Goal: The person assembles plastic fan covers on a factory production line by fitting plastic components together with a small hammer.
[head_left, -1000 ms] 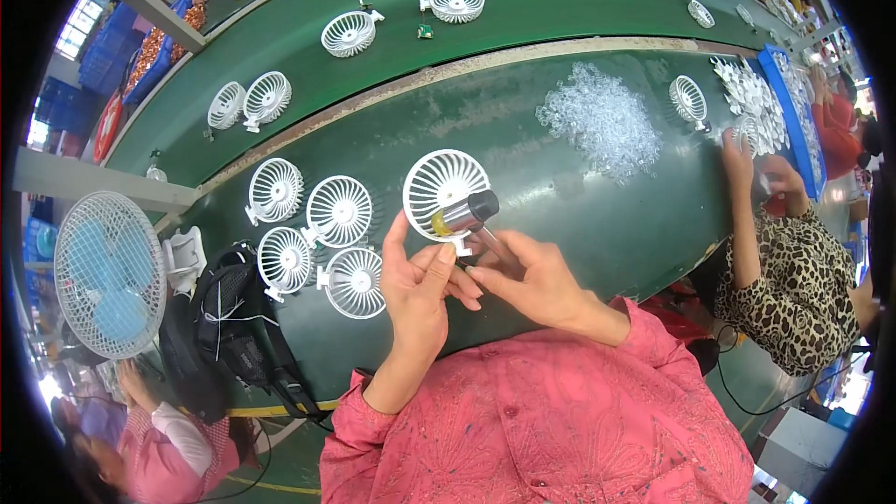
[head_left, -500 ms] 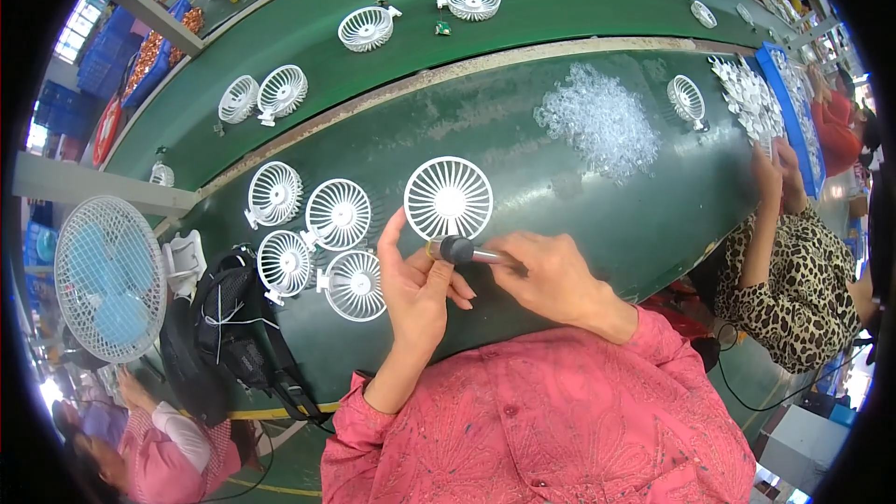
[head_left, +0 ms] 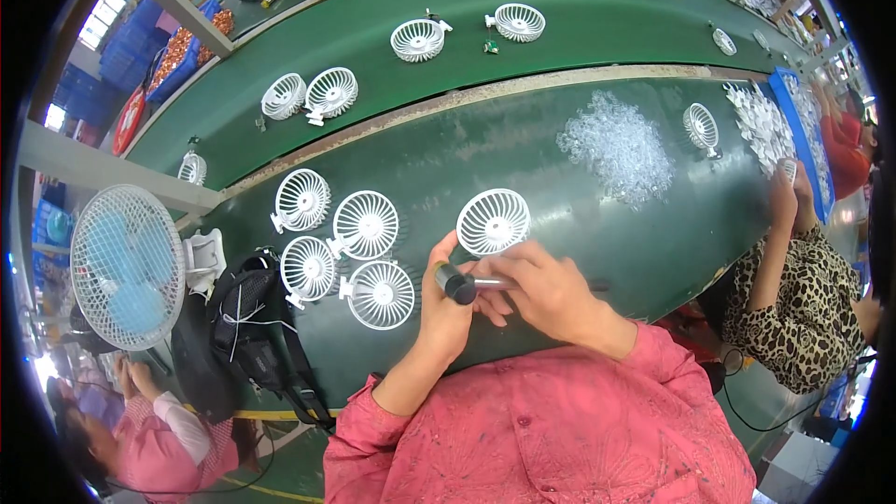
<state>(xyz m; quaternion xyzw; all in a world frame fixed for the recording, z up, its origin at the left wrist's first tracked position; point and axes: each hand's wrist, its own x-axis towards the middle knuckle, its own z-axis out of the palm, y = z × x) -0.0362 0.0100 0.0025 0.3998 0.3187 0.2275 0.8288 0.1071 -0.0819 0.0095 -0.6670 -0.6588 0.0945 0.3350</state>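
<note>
- Obscured: lower edge & neck of white fan housing [head_left: 494, 221] behind my fingers; can't verify the neck.
- Obscured: mallet [head_left: 457, 287] head covers part of my L palm; far end of its handle hid in my R grip.
- Cut off: co-worker's hand at top edge; scene bends dark at rim. Small green part [head_left: 491, 47] on belt [head_left: 392, 84] too small to ID.
- Surroundings: 4 more housings [head_left: 366, 225] grouped on counter [head_left: 504, 149], L side; black backpack [head_left: 254, 313] just below them, desk fan [head_left: 128, 271] beyond.
- R side: clear plastic pcs [head_left: 618, 149] heaped; lone housing [head_left: 700, 126], white parts [head_left: 758, 121] & blue tray [head_left: 817, 154] farther R, near co-worker w/ leopard-pattern sleeve [head_left: 779, 294].
- Obstruction: mallet head sits between camera & my L hand.
- Position: housing just above my L fingers [head_left: 442, 251], index at its lower L rim, slats facing up; L fingers closed on its lower edge, exact grip hid.
- R fingers [head_left: 516, 268] wrapped on mallet handle, below housing.
</note>
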